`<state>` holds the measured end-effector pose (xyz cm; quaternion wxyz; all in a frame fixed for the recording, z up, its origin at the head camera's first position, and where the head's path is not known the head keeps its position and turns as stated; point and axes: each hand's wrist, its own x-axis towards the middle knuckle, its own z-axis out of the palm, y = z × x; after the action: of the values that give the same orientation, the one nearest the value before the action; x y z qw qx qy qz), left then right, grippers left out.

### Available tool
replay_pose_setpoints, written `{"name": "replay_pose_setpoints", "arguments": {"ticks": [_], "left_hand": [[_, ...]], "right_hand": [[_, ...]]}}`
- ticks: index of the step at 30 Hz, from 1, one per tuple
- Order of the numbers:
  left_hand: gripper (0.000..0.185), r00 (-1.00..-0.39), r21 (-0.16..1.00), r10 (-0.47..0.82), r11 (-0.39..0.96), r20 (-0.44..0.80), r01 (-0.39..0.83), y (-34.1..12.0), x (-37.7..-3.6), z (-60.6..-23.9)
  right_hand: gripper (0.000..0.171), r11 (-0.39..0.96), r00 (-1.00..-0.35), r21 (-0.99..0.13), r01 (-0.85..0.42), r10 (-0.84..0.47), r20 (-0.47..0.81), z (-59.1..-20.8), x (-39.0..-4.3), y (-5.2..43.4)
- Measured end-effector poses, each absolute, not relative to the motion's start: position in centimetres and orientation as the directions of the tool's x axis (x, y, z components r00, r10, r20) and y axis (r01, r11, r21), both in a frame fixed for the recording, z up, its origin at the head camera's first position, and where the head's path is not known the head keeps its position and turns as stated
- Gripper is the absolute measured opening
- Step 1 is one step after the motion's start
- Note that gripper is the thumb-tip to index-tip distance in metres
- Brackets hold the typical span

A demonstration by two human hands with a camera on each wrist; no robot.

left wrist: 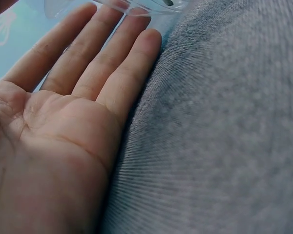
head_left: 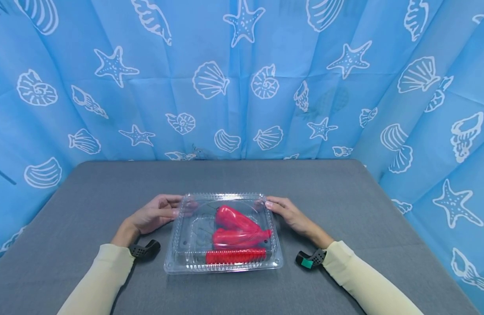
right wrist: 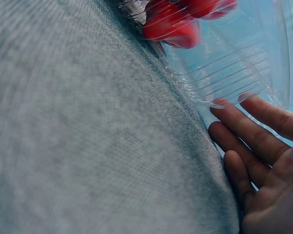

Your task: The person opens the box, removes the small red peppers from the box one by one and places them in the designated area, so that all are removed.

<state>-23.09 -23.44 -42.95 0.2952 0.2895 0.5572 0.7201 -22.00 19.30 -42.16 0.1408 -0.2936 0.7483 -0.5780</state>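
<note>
- Clear plastic box (head_left: 192, 238) is parked on the grey table (head_left: 324, 280) right between both hands, long axis left-to-right, neither hand really nearer.
- Its sides are touched near the far corners by left hand (head_left: 157, 214) and right hand (head_left: 289, 215), fingers mostly straight, not wrapped round.
- Two red peppers (head_left: 235, 218) are kept inside, right of centre; whether it's latched can't really be told.

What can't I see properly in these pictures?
Right wrist view: the red peppers are blurred and cut off by the top edge; the thumb of the right hand is past the right edge.
Left wrist view: the top edge hides most of the clear container.
Head view: the bottom edge cuts off both sleeves.
</note>
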Motion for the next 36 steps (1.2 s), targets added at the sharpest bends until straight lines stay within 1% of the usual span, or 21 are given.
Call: {"name": "replay_pose_setpoints", "arguments": {"ticks": [6, 10, 15, 20, 24, 29, 32, 36], "left_hand": [[0.041, -0.652, 0.981, 0.753, -0.177, 0.086, -0.075, -23.4, -23.0, -43.2], [0.041, -0.657, 0.978, 0.746, -0.2, 0.11, -0.064, -23.3, -22.9, -43.3], [0.043, -0.696, 0.966, 0.702, -0.256, 0.153, -0.045, -23.4, -22.8, -43.4], [0.044, -0.737, 0.951, 0.65, -0.306, 0.185, -0.031, -23.5, -23.0, -43.6], [0.042, -0.796, 0.948, 0.579, -0.319, 0.179, -0.019, -23.5, -23.2, -43.5], [0.039, -0.86, 0.946, 0.483, -0.324, 0.165, 0.0, -23.5, -23.4, -43.4], [0.038, -0.879, 0.941, 0.447, -0.337, 0.169, 0.01, -23.5, -23.4, -43.4], [0.039, -0.88, 0.925, 0.434, -0.379, 0.191, 0.014, -23.6, -23.5, -43.4]], "right_hand": [[0.046, 0.17, -0.788, -0.947, -0.272, -0.604, 0.118, -42.1, -21.8, 19.2], [0.045, 0.17, -0.794, -0.946, -0.277, -0.595, 0.126, -42.2, -21.8, 19.1], [0.042, 0.187, -0.817, -0.933, -0.308, -0.554, 0.159, -42.3, -21.8, 18.9], [0.046, 0.219, -0.856, -0.93, -0.296, -0.493, 0.157, -42.2, -21.9, 18.8], [0.051, 0.188, -0.869, -0.941, -0.283, -0.466, 0.168, -41.7, -22.0, 19.0], [0.062, 0.183, -0.841, -0.909, -0.375, -0.479, 0.25, -40.8, -21.8, 19.0], [0.074, 0.233, -0.827, -0.881, -0.412, -0.501, 0.254, -40.3, -21.4, 18.7], [0.09, 0.332, -0.838, -0.858, -0.391, -0.514, 0.183, -39.8, -20.5, 17.8]]}}
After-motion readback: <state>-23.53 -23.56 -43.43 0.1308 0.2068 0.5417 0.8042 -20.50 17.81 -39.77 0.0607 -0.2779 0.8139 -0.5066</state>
